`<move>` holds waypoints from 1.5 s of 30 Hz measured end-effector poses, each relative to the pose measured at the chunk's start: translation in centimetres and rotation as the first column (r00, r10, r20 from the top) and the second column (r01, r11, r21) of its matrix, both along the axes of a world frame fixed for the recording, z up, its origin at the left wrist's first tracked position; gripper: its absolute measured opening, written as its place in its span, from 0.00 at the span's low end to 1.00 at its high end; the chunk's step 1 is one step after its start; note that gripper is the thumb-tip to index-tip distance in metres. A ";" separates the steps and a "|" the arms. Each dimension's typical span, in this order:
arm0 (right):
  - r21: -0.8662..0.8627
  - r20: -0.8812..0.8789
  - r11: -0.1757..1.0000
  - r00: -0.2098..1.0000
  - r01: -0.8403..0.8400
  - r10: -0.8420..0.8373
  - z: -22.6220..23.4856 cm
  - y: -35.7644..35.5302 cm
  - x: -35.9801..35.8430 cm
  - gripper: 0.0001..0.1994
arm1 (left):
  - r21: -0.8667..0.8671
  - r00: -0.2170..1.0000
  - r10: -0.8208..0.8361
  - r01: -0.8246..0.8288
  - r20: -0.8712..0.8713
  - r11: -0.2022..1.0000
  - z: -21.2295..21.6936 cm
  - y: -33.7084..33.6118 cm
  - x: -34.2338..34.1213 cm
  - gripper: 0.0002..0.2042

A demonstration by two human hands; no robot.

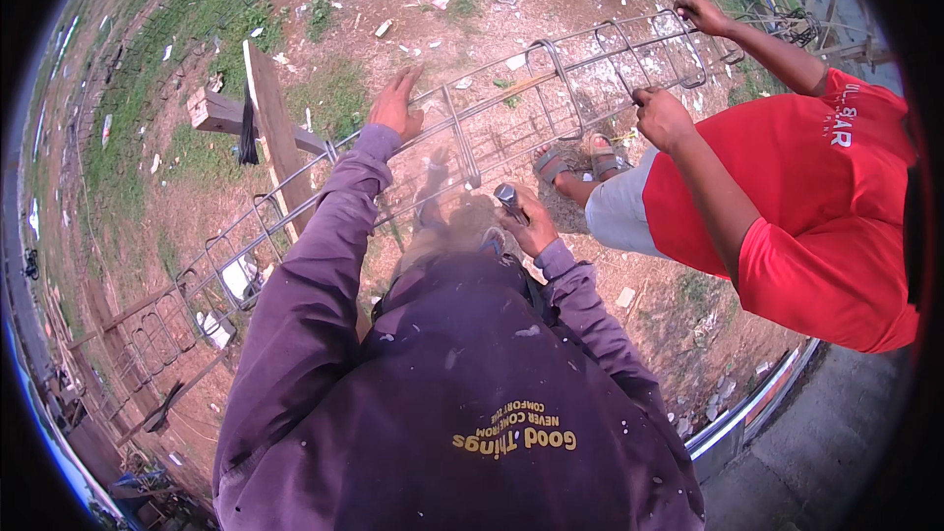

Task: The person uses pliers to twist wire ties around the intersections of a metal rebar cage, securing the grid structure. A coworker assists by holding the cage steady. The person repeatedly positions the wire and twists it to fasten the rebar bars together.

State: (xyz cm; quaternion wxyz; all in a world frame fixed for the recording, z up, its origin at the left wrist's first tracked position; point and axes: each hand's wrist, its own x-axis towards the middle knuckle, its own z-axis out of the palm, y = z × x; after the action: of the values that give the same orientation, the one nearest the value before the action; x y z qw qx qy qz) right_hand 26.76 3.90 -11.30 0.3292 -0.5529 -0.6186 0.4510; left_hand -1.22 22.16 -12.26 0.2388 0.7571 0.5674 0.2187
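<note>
A long rebar cage [472,133] with rectangular stirrups [560,88] runs slantwise in front of me, from lower left to upper right. My left hand [395,106] is at its far long bars, fingers stretched out; I cannot tell whether the palm rests on the steel. Closer to my body, my right hand [534,224] is closed around a hand tool [507,199] with a rounded metal head, its exact kind unclear. The tool is just below the near bars, beside a stirrup. A co-worker's two hands [661,118] grip the cage's right part.
The co-worker in a red shirt [787,197] stands close on my right. A wooden support [270,118] is under the cage at left, with a dark bundle of thin strands [248,133] hanging from it. Litter and grass patches [334,93] cover the ground; a concrete surface [816,442] lies lower right.
</note>
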 end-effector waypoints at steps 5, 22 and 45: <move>-0.533 -0.090 0.811 0.937 0.240 -0.337 1.2 3.6 -5.0 0.21 | -0.078 0.988 -0.126 0.120 -0.090 0.990 -2.0 3.4 2.0 0.31; -0.394 0.209 0.908 0.976 0.146 -0.066 3.3 4.1 -5.3 0.20 | -0.117 0.943 -0.234 0.212 -0.235 0.970 -2.8 4.8 2.9 0.18; 0.192 0.323 0.964 0.916 0.183 -0.238 5.1 -4.2 10.6 0.12 | 0.033 0.963 -0.257 0.255 0.083 0.966 0.2 8.8 17.2 0.32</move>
State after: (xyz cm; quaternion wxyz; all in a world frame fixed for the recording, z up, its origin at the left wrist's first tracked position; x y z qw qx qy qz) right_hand 37.37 -0.28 -6.23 0.3056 -0.6586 -0.6370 0.2591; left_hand 16.01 31.01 -12.03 0.2809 0.8165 0.4515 0.2249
